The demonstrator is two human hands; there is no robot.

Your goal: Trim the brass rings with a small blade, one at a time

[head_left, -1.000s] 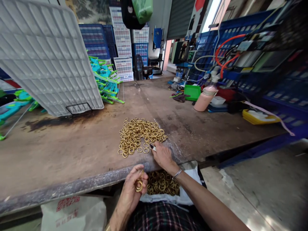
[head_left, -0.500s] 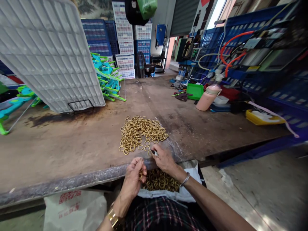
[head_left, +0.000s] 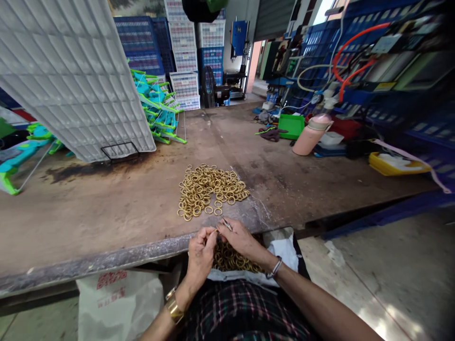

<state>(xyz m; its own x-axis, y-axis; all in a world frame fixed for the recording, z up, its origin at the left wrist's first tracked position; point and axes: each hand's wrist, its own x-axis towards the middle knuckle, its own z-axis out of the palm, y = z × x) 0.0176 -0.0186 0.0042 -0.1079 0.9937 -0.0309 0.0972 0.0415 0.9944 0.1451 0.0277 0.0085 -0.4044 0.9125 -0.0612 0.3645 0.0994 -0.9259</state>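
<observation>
My left hand is closed, its fingertips pinching a brass-coloured ring that is mostly hidden by the fingers. Against it, fingertips meeting, is my right hand, closed around a slim pen-like tool with dark and pale parts; its exact kind does not show. Both hands are at the table's front edge. Just beyond them lies a pile of loose brass-coloured rings on the brown table. Below the hands, an open white-lined bag in front of my lap holds many darker rings.
A grey ribbed panel leans at the left, with teal and green plastic parts behind it. To the right stand a pink bottle, a green tray and a yellow tray. A white printed bag hangs below the table edge.
My right hand has drawn back from the rings at the pile's near edge to my left hand. My left hand has risen slightly, and the fingertips of both now meet.
</observation>
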